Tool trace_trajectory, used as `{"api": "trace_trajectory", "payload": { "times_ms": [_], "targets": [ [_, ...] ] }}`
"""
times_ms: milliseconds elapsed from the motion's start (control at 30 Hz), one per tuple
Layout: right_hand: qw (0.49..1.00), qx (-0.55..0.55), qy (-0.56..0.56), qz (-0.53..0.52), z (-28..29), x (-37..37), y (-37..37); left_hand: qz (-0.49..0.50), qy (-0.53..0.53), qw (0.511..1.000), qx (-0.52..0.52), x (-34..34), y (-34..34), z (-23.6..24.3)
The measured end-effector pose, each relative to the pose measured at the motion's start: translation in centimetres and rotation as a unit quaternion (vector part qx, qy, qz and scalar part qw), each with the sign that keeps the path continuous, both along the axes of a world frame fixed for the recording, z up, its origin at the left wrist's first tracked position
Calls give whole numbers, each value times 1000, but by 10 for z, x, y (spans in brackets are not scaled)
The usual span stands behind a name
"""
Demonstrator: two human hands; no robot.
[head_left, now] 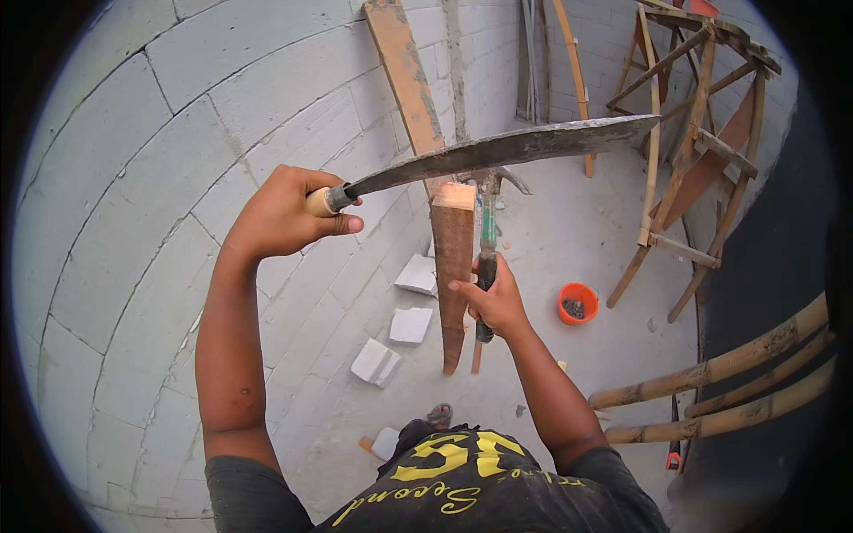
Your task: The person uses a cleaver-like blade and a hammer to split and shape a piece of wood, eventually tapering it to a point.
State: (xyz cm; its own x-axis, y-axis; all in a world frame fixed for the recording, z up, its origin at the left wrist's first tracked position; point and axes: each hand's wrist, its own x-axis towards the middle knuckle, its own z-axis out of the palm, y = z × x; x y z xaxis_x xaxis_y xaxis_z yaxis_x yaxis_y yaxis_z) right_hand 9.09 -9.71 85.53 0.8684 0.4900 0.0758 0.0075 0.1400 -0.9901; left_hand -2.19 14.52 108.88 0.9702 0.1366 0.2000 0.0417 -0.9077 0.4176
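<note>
My left hand (298, 213) grips the wooden handle of a long, worn machete-like blade (533, 142), which stretches across the upper middle toward the right. Below the blade, my right hand (489, 298) is closed around the dark grip of a claw hammer (488, 222) and a tapered brown wooden piece (453, 240) together. The wood stands lengthwise in view, its pale cut end just under the blade. The hammer's head is partly behind the wood and blade.
A block wall (133, 222) curves along the left, with a leaning plank (395, 67) and loose blocks (411, 326) below. Wooden scaffold frames (702, 151) stand right. An orange bucket (577, 304) sits on the floor (551, 240). Bamboo poles (711, 364) lie lower right, beside a dark area.
</note>
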Motion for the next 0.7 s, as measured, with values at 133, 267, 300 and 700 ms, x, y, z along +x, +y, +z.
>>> {"api": "trace_trajectory", "payload": {
  "times_ms": [133,267,300,700],
  "targets": [
    [1000,0,-9,30,-2,10,-3,-34,30,999,2,7,9,-1],
    [997,13,-2,73,-3,9,1,-51,56,997,5,11,19,-7],
    [997,14,-2,79,-2,8,3,-60,60,996,-4,10,21,-8],
    [996,-1,-6,95,0,14,14,-75,113,989,51,0,36,8]
  ]
}}
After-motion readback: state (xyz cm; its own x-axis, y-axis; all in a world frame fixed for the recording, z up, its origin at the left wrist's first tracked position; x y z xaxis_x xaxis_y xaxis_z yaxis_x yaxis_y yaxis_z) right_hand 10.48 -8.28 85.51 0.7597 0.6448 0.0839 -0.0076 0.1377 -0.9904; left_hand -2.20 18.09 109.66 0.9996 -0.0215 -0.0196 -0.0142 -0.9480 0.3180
